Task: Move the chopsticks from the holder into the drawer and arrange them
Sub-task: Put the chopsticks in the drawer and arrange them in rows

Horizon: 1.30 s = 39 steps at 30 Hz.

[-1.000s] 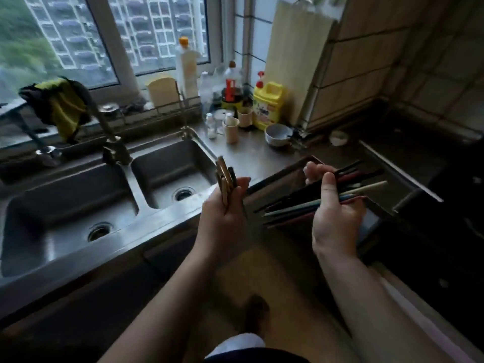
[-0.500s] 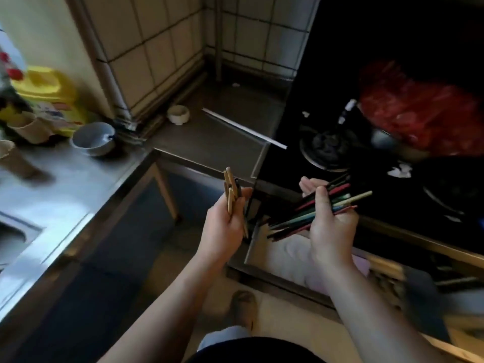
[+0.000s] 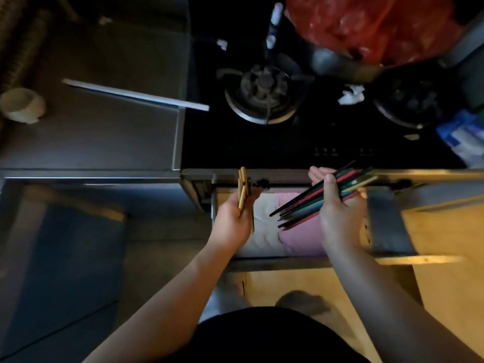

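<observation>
While both arms reached forward over it, the drawer (image 3: 275,262) stood pulled out from under the near edge of the black hob (image 3: 314,142), with the steel desk (image 3: 91,132) spreading away to the left. A red plastic bag (image 3: 366,27) sat at the far right of the hob. A white cloth (image 3: 262,231) and a pink cloth (image 3: 301,239) lay side by side on the drawer floor, and a strip of both showed bare between the two hands.

The left grip (image 3: 231,221) hung over the drawer's left part, just beside its left wall, fingers curled round a small bunch of wooden chopsticks (image 3: 242,184). These stood nearly upright, their tops reaching up past the drawer's far edge.

The right grip (image 3: 337,218) was over the drawer's right part, thumb pressed across a larger fan of coloured chopsticks (image 3: 301,208) and fingers cupped beneath. That bundle slanted from near left to far right. Its lower tips hung above the cloths near the middle, apart from the wooden bunch, and its upper ends crossed the hob's near edge.

On the desk lay a long white strip (image 3: 136,95) and, at the far left, a small white cup (image 3: 22,104).
</observation>
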### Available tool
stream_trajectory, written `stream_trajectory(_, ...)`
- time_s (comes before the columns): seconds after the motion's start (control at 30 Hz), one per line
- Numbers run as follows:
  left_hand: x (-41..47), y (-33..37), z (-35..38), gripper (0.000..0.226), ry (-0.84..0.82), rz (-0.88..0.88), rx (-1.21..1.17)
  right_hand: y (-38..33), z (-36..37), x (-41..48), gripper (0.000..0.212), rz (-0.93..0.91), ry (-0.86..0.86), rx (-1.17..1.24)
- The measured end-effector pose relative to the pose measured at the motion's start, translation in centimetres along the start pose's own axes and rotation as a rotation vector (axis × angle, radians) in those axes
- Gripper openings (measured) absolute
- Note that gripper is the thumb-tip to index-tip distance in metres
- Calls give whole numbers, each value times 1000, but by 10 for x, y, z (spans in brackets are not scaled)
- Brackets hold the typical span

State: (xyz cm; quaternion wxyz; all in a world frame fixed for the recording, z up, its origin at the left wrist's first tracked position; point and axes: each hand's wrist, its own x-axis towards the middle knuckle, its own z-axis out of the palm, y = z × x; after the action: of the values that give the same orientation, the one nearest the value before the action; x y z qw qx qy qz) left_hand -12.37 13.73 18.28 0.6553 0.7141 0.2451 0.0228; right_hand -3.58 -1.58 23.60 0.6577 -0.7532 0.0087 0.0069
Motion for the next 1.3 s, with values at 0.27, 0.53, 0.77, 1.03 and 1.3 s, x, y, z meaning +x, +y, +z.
stream_trajectory(0.27, 34, -58, 65, 31, -126, -196, 28, 74, -21, 30, 8, 243, 114, -197)
stream_trajectory(0.53, 72, -138, 121, 26, -74, -381, 25, 178, -24, 65, 18, 434, 53, -288)
stream_trajectory(0.77, 112, -218, 148, 18, -14, -464, 39, 256, -19, 87, 33, 511, -112, -458)
stream_trajectory(1.03, 153, -275, 164, 12, -5, -558, -89, 344, -2, 116, 21, 707, -427, -431)
stream_trajectory(1.3, 176, -301, 175, 5, 32, -646, 160, 400, 23, 125, 43, 793, -551, -584)
